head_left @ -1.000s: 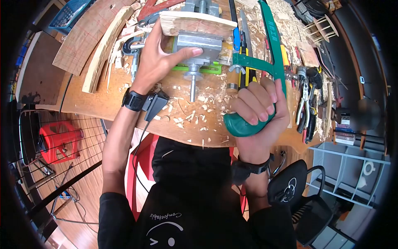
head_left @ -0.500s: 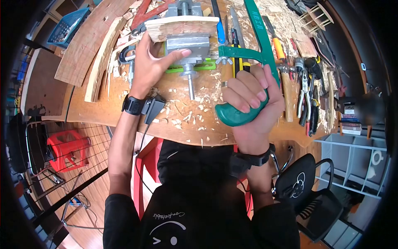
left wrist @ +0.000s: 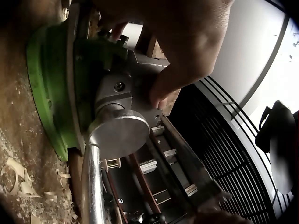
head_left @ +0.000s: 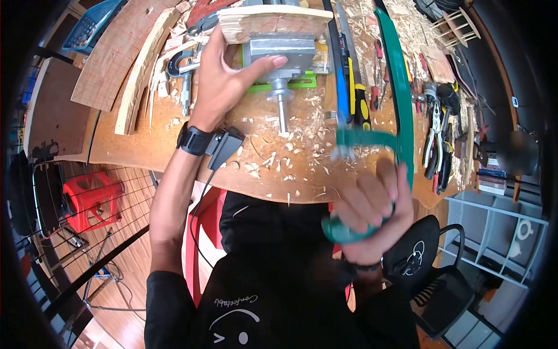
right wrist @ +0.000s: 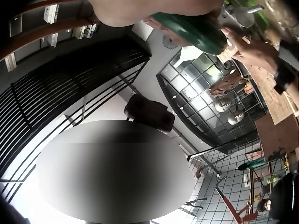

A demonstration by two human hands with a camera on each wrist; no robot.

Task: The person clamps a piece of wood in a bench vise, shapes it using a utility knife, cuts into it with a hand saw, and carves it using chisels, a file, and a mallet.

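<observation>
A wooden board [head_left: 276, 28] is clamped in a grey bench vise [head_left: 282, 52] with a green base. My left hand [head_left: 224, 84] grips the vise at its left side, thumb across the front jaw and fingers hidden behind the board's left end. In the left wrist view, that thumb presses on the metal of the vise [left wrist: 119, 135]. My right hand [head_left: 375, 200], blurred, holds the handle of a green hacksaw [head_left: 402, 87] near the table's front edge, right of the vise. The right wrist view shows the green saw handle [right wrist: 198, 35] under that hand.
Wood shavings [head_left: 261, 163] lie over the wooden table [head_left: 145, 148]. A curved wood strip [head_left: 145, 75] and a micrometer [head_left: 185, 87] are left of the vise. Yellow-black tools [head_left: 360, 104], then pliers [head_left: 433, 134], lie to the right. A red stool [head_left: 93, 200] stands on the floor at left.
My right hand has drawn the hacksaw back toward my body and slightly right, away from the vise. The left hand keeps its place on the vise; the head view has shifted a little.
</observation>
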